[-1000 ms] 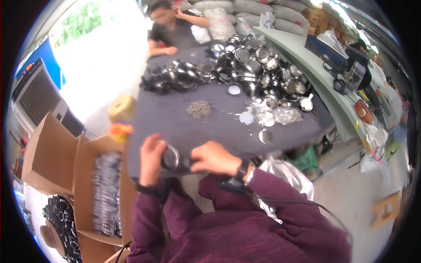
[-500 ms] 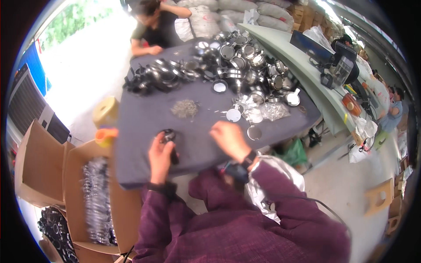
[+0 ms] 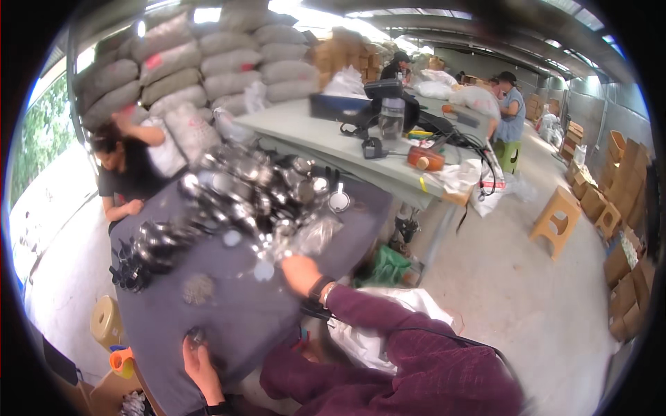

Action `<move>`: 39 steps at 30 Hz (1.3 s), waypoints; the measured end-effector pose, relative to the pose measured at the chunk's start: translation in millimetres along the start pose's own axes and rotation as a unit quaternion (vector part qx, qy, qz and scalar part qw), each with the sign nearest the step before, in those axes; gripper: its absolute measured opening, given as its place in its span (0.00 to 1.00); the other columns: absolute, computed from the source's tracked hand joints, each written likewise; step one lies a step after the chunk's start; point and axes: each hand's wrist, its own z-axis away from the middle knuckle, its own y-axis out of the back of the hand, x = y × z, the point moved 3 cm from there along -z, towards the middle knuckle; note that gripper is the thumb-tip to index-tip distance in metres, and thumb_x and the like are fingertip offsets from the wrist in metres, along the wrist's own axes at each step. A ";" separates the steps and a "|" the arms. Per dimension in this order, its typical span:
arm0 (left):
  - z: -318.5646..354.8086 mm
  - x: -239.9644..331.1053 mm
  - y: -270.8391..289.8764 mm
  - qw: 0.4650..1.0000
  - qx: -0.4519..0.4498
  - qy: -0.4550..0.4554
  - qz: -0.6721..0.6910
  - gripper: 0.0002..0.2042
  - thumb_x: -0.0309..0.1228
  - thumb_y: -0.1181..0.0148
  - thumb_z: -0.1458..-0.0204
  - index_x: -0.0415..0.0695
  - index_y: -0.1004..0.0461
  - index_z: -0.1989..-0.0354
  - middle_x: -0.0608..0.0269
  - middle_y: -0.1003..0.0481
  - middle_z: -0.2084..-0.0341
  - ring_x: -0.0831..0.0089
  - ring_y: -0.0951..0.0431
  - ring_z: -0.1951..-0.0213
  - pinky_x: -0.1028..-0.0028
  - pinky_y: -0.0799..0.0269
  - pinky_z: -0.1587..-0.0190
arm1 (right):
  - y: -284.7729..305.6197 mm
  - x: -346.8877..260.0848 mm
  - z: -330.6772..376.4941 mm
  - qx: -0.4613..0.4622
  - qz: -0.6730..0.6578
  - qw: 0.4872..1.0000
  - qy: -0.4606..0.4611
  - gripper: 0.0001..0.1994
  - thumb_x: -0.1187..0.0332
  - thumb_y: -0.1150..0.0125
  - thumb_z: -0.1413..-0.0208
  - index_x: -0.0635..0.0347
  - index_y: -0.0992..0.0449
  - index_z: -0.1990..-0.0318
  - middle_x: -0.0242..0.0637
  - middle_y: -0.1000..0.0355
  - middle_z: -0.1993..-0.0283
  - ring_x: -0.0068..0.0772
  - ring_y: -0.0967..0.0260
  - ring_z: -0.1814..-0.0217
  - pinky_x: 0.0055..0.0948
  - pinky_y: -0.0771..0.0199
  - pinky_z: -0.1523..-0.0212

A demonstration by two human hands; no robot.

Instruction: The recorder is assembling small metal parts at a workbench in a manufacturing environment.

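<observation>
Near the front left of the dark-covered table (image 3: 257,319), my left hand (image 3: 201,367) is closed around a small dark round part (image 3: 197,336). My right hand (image 3: 301,274) reaches to a cluster of small shiny pieces and thin white discs (image 3: 263,270). Its fingers are smeared by motion, so whether they grip anything cannot be told. Just beyond that hand lies a clear plastic bag of small parts (image 3: 318,236). A little heap of tiny pins or screws (image 3: 198,288) sits between my hands, toward the left.
A large pile of round silver metal parts (image 3: 243,187) covers the table's far side. A co-worker (image 3: 125,163) sits at the far left. Beyond stands a pale green table (image 3: 298,121) with a clear bottle (image 3: 391,119) and cables. A tan stool (image 3: 556,220) stands at right.
The view has swung to the right and up. My right hand has moved forward to the discs and small pieces. My left hand still holds the dark round part.
</observation>
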 end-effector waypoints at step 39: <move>11.1 24.9 -2.7 0.998 0.030 0.023 -0.042 0.36 0.22 0.41 0.49 0.41 0.52 0.32 0.69 0.29 0.75 0.87 0.34 0.76 0.84 0.38 0.78 | 3.9 -233.1 24.1 0.056 -0.431 0.831 0.348 0.07 0.78 0.38 0.54 0.61 0.25 0.66 0.38 0.25 0.65 0.42 0.28 0.62 0.34 0.26 0.63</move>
